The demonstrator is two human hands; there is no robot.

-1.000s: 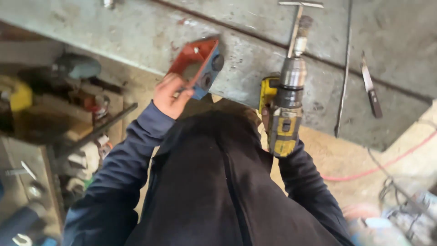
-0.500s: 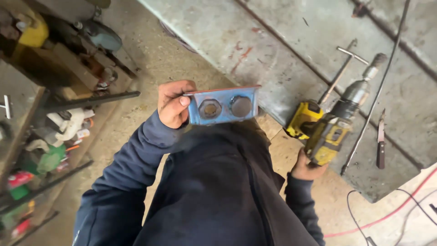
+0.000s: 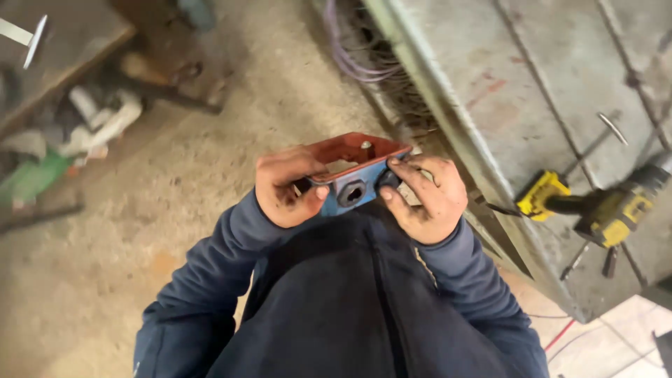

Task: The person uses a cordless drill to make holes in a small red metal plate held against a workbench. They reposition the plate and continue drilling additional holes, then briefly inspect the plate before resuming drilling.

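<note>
While gripped endwise, bracket unobstructed.

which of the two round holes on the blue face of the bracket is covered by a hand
The right-hand hole: the right hand covers it, while the other hole shows fully on the bracket.

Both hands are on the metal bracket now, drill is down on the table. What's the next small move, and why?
Probably turn the fitting under the right hand fingers: that hand sits on one of two round fittings in the blue face of the bracket, the left hand steadies it, and the drill lies aside.
</note>
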